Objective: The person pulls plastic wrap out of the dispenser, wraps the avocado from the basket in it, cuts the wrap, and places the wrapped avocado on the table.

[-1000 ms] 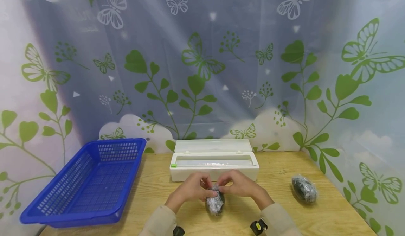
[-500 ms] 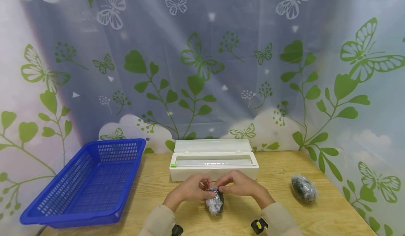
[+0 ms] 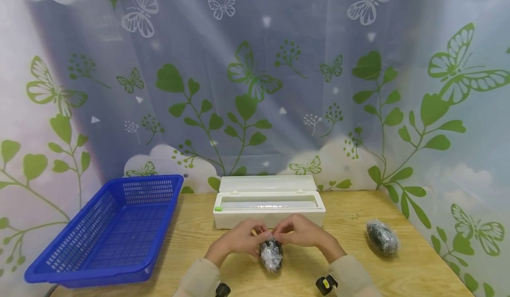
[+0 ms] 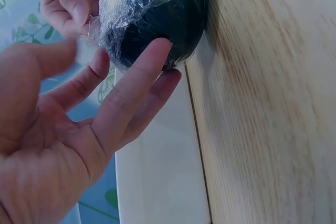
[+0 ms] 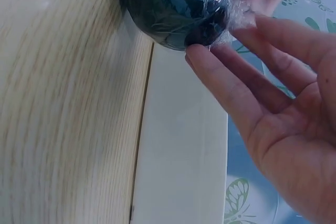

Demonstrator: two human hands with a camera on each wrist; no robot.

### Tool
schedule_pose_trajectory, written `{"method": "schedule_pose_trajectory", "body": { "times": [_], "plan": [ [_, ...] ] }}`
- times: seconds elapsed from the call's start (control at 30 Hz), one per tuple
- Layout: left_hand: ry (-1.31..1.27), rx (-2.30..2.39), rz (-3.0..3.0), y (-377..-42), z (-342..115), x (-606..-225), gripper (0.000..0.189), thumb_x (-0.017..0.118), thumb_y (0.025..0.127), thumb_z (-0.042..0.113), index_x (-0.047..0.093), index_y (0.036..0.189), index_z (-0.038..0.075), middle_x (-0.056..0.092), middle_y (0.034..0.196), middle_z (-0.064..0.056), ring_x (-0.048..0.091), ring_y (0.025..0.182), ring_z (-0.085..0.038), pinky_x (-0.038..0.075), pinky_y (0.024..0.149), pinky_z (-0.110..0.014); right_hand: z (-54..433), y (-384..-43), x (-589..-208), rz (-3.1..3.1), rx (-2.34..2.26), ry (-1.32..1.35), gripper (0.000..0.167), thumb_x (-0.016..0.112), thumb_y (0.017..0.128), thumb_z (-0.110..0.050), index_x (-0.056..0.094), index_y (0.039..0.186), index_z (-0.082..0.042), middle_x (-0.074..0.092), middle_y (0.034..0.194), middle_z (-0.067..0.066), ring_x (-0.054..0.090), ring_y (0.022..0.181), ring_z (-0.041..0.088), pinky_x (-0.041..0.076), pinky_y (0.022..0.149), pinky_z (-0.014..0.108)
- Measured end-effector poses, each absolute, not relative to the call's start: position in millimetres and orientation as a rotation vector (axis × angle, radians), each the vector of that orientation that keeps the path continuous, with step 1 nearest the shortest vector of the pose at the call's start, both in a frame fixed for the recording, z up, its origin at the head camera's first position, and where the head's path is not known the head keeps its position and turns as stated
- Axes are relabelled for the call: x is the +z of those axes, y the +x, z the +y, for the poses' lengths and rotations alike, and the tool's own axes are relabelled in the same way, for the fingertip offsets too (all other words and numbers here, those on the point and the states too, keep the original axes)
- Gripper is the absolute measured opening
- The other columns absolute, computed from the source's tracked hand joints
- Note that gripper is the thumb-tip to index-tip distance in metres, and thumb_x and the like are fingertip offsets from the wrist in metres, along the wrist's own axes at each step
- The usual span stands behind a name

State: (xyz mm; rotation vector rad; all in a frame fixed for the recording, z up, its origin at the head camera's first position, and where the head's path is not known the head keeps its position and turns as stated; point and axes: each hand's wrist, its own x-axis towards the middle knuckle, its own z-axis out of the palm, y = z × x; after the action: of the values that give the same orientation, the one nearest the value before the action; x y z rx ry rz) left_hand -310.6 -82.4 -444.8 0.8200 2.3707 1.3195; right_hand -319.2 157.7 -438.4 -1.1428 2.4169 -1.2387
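Observation:
A dark, rounded object in cling film (image 3: 272,258) lies on the table between my hands; what is under the film I cannot tell. My left hand (image 3: 242,238) is at its far left end. In the left wrist view, the left fingers (image 4: 137,85) reach straight to its underside, while the blurred thumb stands apart from the index finger. My right hand (image 3: 300,233) meets it from the other side. The right thumb and index finger pinch a loose edge of the cling film (image 5: 240,13), and another right fingertip touches the wrapped end.
Just beyond the hands stands a white cling film box (image 3: 268,217), its lid raised, with a green slider (image 3: 218,208). A second film-wrapped dark object (image 3: 382,237) lies at the right. A blue plastic basket (image 3: 149,266) stands on the left; a patterned curtain (image 3: 255,142) hangs behind.
My left thumb has moved off the top of the wrapped object, up toward the right fingertips. More of the object shows now. The right hand has barely moved.

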Motion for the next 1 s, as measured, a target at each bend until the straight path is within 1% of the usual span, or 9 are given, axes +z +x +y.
{"method": "schedule_pose_trajectory", "body": {
  "times": [0.1,0.2,0.3,0.4,0.47,0.57,0.67,0.83,1.0],
  "plan": [
    [0.813,1.348,2.352,-310.1,-81.4,-445.1,0.01,0.066,0.101,0.012,0.064,0.096,0.002,0.061,0.097,-0.014,0.071,0.075,-0.023,0.065,0.062,-0.04,156.1,-318.1,-438.5,2.4,-1.298,-1.02,0.02,0.063,0.102,-0.01,0.078,0.102,0.003,0.076,0.11,0.022,0.075,0.096,0.02,0.065,0.08,0.036],
    [0.802,1.365,2.347,-309.5,-80.6,-445.3,0.009,0.07,0.097,0.008,0.064,0.093,0.002,0.061,0.095,-0.012,0.071,0.076,-0.022,0.065,0.062,-0.04,153.2,-316.6,-438.1,2.408,-1.352,-0.918,0.02,0.064,0.101,-0.009,0.077,0.098,0.005,0.076,0.103,0.022,0.075,0.09,0.025,0.065,0.075,0.042],
    [0.791,1.383,2.34,-309.2,-80.2,-445.6,0.009,0.072,0.095,0.006,0.065,0.092,0.002,0.063,0.094,-0.011,0.071,0.077,-0.022,0.065,0.062,-0.04,151.0,-314.9,-437.6,2.489,-1.332,-0.874,0.016,0.07,0.097,-0.01,0.076,0.09,0.003,0.077,0.091,0.017,0.075,0.079,0.023,0.065,0.069,0.036],
    [0.778,1.389,2.336,-309.0,-80.4,-446.0,0.011,0.074,0.094,0.006,0.065,0.092,0.001,0.064,0.094,-0.009,0.071,0.079,-0.021,0.065,0.062,-0.038,149.4,-312.4,-436.9,2.564,-1.279,-0.819,0.015,0.076,0.092,-0.012,0.074,0.082,-0.001,0.075,0.081,0.011,0.071,0.07,0.019,0.059,0.061,0.027],
    [0.76,1.386,2.337,-308.4,-80.8,-445.7,0.013,0.075,0.093,0.008,0.065,0.093,0.001,0.064,0.094,-0.009,0.071,0.079,-0.02,0.064,0.062,-0.037,148.9,-310.9,-436.4,2.574,-1.259,-0.772,0.016,0.079,0.09,-0.014,0.072,0.081,-0.002,0.073,0.077,0.009,0.069,0.067,0.017,0.057,0.059,0.027],
    [0.716,1.368,2.351,-307.4,-82.0,-444.7,0.017,0.077,0.093,0.012,0.064,0.095,0.001,0.063,0.095,-0.009,0.07,0.075,-0.021,0.064,0.062,-0.037,148.2,-309.0,-435.7,2.508,-1.28,-0.683,0.018,0.078,0.091,-0.013,0.068,0.084,0.0,0.07,0.078,0.008,0.07,0.064,0.021,0.061,0.06,0.036],
    [0.664,1.345,2.354,-306.4,-82.9,-444.1,0.022,0.078,0.093,0.015,0.063,0.099,0.001,0.063,0.097,-0.011,0.07,0.07,-0.024,0.064,0.062,-0.039,148.4,-307.9,-435.8,2.409,-1.316,-0.623,0.018,0.074,0.095,-0.012,0.063,0.091,0.002,0.068,0.08,0.012,0.071,0.064,0.024,0.064,0.064,0.046],
    [0.611,1.29,2.323,-305.9,-83.4,-444.5,0.028,0.074,0.096,0.023,0.059,0.109,0.003,0.068,0.098,-0.015,0.075,0.072,-0.034,0.064,0.064,-0.044,149.3,-307.1,-436.3,2.309,-1.34,-0.59,0.017,0.069,0.099,-0.011,0.057,0.098,0.001,0.07,0.083,0.014,0.07,0.067,0.021,0.065,0.066,0.043],
    [0.601,1.267,2.275,-305.9,-83.1,-446.4,0.033,0.069,0.1,0.029,0.055,0.117,0.005,0.07,0.097,-0.018,0.076,0.072,-0.039,0.064,0.064,-0.045,151.6,-305.5,-435.5,2.194,-1.342,-0.575,0.016,0.061,0.104,-0.012,0.051,0.109,-0.001,0.074,0.093,0.017,0.075,0.072,0.031,0.065,0.066,0.043]
  ]
}}
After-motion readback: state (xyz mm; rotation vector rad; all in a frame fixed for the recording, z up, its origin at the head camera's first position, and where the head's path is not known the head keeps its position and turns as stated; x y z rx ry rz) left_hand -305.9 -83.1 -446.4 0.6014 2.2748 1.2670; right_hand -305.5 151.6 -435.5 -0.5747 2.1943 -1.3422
